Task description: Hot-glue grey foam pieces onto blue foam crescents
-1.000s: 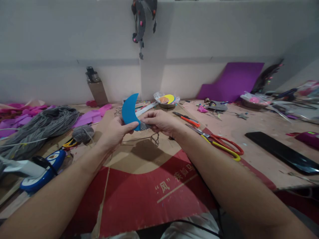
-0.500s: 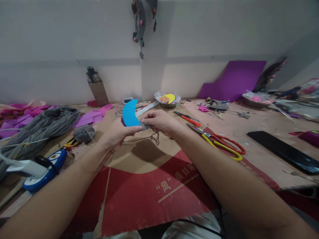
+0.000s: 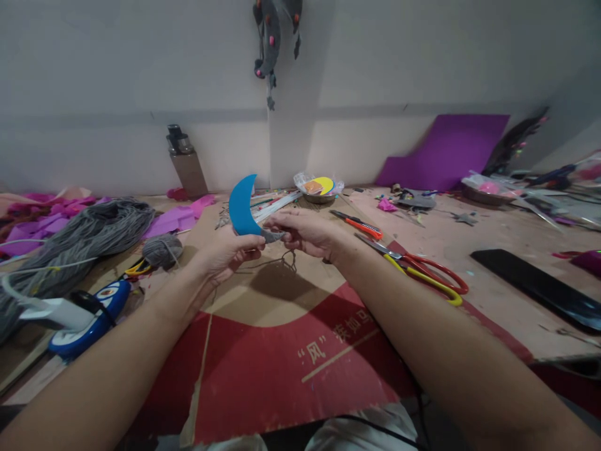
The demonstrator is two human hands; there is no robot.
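A blue crescent cutout [image 3: 241, 207] stands tilted above the cardboard, its lower right end wrapped in grey yarn [image 3: 271, 235]. Thumb and fingers of my left hand [image 3: 228, 254] pinch the crescent along its lower edge. At the wrapped tip, my right hand [image 3: 307, 233] has its fingers closed on the yarn; the fingertips are partly hidden. A loose grey strand [image 3: 288, 258] hangs below the hands and trails left. To the left lies a ball of grey yarn [image 3: 162, 250].
Scissors [image 3: 413, 266] and an orange utility knife [image 3: 359, 224] lie beside my right forearm. A black phone-like slab [image 3: 535, 288] is farther right. A blue power strip [image 3: 91, 319] and a grey yarn skein [image 3: 94, 244] sit left. Behind stands a small bowl [image 3: 319, 198].
The crescent has tipped a little more upright and shows more of its grey-wrapped end. My right hand has turned and shifted slightly right and down around the tip.
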